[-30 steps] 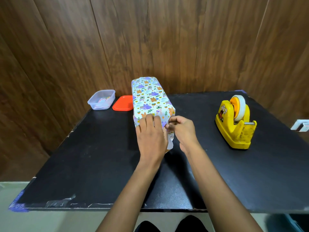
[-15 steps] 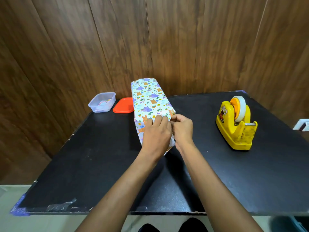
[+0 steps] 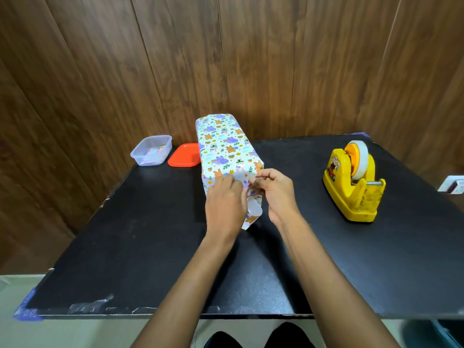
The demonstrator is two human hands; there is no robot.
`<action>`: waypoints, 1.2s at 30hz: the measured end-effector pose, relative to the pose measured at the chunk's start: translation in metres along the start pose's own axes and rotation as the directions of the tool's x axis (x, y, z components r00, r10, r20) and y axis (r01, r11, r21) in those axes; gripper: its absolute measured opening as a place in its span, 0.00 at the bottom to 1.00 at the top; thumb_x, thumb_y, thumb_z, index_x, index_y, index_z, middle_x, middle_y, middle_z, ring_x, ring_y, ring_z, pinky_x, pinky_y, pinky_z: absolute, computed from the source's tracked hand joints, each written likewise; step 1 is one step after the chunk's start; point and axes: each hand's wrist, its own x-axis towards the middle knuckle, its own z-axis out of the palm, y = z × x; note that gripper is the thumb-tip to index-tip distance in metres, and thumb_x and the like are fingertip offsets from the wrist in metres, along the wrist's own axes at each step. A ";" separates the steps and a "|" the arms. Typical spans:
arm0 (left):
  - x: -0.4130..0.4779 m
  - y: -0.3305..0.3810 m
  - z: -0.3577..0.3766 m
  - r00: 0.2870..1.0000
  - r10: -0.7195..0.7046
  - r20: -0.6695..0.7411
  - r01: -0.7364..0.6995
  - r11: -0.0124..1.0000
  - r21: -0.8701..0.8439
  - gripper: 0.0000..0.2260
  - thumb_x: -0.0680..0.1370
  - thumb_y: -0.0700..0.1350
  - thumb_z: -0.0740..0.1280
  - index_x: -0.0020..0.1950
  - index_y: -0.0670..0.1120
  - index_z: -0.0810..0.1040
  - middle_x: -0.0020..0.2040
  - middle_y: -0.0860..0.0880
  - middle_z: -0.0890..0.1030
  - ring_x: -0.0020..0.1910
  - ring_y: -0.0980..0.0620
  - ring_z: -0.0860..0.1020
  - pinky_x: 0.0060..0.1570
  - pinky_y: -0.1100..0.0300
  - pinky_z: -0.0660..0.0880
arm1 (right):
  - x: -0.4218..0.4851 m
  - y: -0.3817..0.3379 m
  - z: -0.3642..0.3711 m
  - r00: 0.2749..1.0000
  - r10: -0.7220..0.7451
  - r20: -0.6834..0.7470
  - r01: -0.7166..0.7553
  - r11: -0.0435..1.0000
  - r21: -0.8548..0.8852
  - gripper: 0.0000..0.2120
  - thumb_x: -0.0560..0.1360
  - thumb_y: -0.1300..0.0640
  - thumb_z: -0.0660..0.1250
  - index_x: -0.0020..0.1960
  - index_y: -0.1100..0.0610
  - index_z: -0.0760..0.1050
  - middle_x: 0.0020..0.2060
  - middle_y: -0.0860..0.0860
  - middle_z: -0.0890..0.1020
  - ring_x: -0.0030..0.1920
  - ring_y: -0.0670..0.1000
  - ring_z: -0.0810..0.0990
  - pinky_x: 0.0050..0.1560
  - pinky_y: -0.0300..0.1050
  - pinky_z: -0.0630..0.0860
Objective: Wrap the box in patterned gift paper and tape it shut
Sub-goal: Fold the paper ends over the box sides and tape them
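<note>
Two bare forearms reach forward from the bottom of the view over a black counter (image 3: 125,234). The left hand (image 3: 226,204) lies palm-down against the near end of the box (image 3: 223,146). Its fingers are fairly straight and close together, with the tips at the box's top edge, pressing the gift paper (image 3: 227,156) flat. Its grip is loose and holds nothing. The right hand (image 3: 276,194) is just beside it with fingers curled. Its grip is closed in a pinch, thumb and forefinger holding a fold of paper at the box's near top right corner.

The box is long and lies at the middle of the counter, pointing away from the viewer, its far end near a wood-panelled wall (image 3: 276,59). Its top and visible side are covered in white paper printed with small purple and orange animals, rainbows and leaves. At the near end a loose flap (image 3: 254,210) hangs between the hands, its plain white underside showing.

A yellow tape dispenser (image 3: 354,187) stands well to the right. At the far left are a clear tub (image 3: 152,150) and, just beside the box, a red lid (image 3: 184,155).
</note>
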 end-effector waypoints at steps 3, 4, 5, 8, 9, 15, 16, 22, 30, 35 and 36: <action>-0.008 0.004 -0.010 0.790 -0.582 0.193 0.595 0.654 -0.466 0.03 0.76 0.41 0.68 0.45 0.43 0.75 0.47 0.49 0.75 0.45 0.51 0.75 0.43 0.63 0.72 | 0.001 0.001 0.002 0.999 -0.052 0.006 0.052 0.997 -0.055 0.11 0.71 0.73 0.67 0.37 0.60 0.73 0.30 0.52 0.76 0.30 0.46 0.74 0.30 0.32 0.73; -0.008 0.005 -0.012 0.681 -0.687 0.252 0.693 0.494 -0.525 0.04 0.76 0.41 0.68 0.47 0.44 0.74 0.47 0.50 0.76 0.43 0.54 0.75 0.40 0.68 0.71 | 0.001 0.001 0.002 0.998 -0.064 0.003 0.064 0.996 -0.068 0.11 0.71 0.73 0.67 0.36 0.59 0.73 0.29 0.51 0.75 0.30 0.46 0.74 0.30 0.32 0.73; -0.006 0.004 -0.011 0.603 -0.728 0.327 0.738 0.353 -0.575 0.04 0.76 0.41 0.69 0.47 0.44 0.74 0.46 0.50 0.77 0.41 0.55 0.76 0.38 0.70 0.71 | 0.002 0.002 0.002 0.997 -0.072 0.001 0.072 0.994 -0.078 0.11 0.71 0.73 0.67 0.36 0.59 0.72 0.29 0.51 0.74 0.31 0.46 0.73 0.31 0.32 0.73; 0.002 0.006 -0.011 0.530 -0.659 0.533 0.727 0.030 -0.686 0.03 0.75 0.36 0.68 0.42 0.41 0.76 0.37 0.49 0.79 0.36 0.53 0.77 0.36 0.65 0.75 | 0.005 0.005 0.003 0.997 -0.082 -0.008 0.081 0.991 -0.104 0.11 0.71 0.72 0.67 0.36 0.59 0.72 0.30 0.52 0.72 0.34 0.48 0.73 0.37 0.39 0.72; 0.004 0.006 -0.009 0.517 -0.647 0.561 0.714 -0.034 -0.699 0.04 0.75 0.34 0.68 0.41 0.40 0.76 0.36 0.48 0.79 0.34 0.52 0.77 0.36 0.63 0.76 | 0.006 0.007 0.002 0.997 -0.082 -0.013 0.080 0.991 -0.104 0.11 0.71 0.72 0.68 0.36 0.59 0.72 0.30 0.52 0.72 0.34 0.48 0.72 0.38 0.40 0.72; 0.002 0.003 0.002 0.513 -0.674 0.532 0.664 -0.082 -0.744 0.08 0.73 0.32 0.69 0.36 0.40 0.74 0.30 0.51 0.79 0.31 0.54 0.77 0.34 0.63 0.75 | 0.008 0.014 0.006 0.989 -0.139 -0.049 0.132 0.984 -0.123 0.11 0.71 0.71 0.68 0.38 0.57 0.73 0.30 0.49 0.76 0.29 0.41 0.74 0.34 0.35 0.72; 0.002 0.002 0.005 0.515 -0.680 0.523 0.657 -0.079 -0.750 0.08 0.73 0.32 0.69 0.36 0.40 0.74 0.30 0.51 0.79 0.32 0.52 0.76 0.36 0.61 0.74 | 0.008 0.015 0.007 0.988 -0.144 -0.048 0.137 0.983 -0.123 0.11 0.71 0.72 0.68 0.39 0.57 0.73 0.32 0.49 0.78 0.30 0.41 0.75 0.34 0.35 0.73; 0.001 0.004 0.013 0.546 -0.690 0.475 0.616 -0.053 -0.786 0.10 0.73 0.31 0.68 0.35 0.41 0.72 0.31 0.51 0.78 0.34 0.52 0.76 0.34 0.64 0.74 | 0.014 0.018 0.009 0.986 -0.153 -0.070 0.133 0.964 -0.229 0.16 0.68 0.71 0.71 0.41 0.54 0.69 0.36 0.52 0.81 0.40 0.54 0.80 0.46 0.52 0.77; 0.002 0.007 0.014 0.537 -0.714 0.450 0.631 -0.014 -0.775 0.11 0.73 0.31 0.68 0.34 0.42 0.72 0.32 0.49 0.77 0.33 0.55 0.76 0.34 0.63 0.73 | 0.015 0.009 0.008 0.996 -0.078 -0.042 0.072 0.988 -0.134 0.11 0.69 0.73 0.69 0.46 0.61 0.75 0.34 0.53 0.81 0.32 0.48 0.79 0.35 0.37 0.77; 0.009 0.010 -0.012 0.647 -0.753 -0.120 0.614 0.609 -0.503 0.08 0.72 0.40 0.71 0.44 0.46 0.72 0.46 0.48 0.76 0.49 0.46 0.72 0.46 0.62 0.62 | 0.018 0.007 0.008 0.997 -0.073 -0.012 0.071 0.991 -0.109 0.11 0.68 0.76 0.68 0.40 0.61 0.74 0.30 0.54 0.78 0.24 0.42 0.76 0.28 0.36 0.73; 0.018 0.008 -0.018 0.757 -0.577 -0.307 0.470 0.807 -0.358 0.08 0.72 0.41 0.69 0.48 0.44 0.73 0.49 0.46 0.76 0.51 0.45 0.70 0.47 0.61 0.60 | 0.021 0.008 0.007 0.997 -0.070 -0.016 0.067 0.991 -0.113 0.11 0.68 0.76 0.68 0.40 0.60 0.74 0.29 0.54 0.78 0.24 0.41 0.76 0.30 0.37 0.73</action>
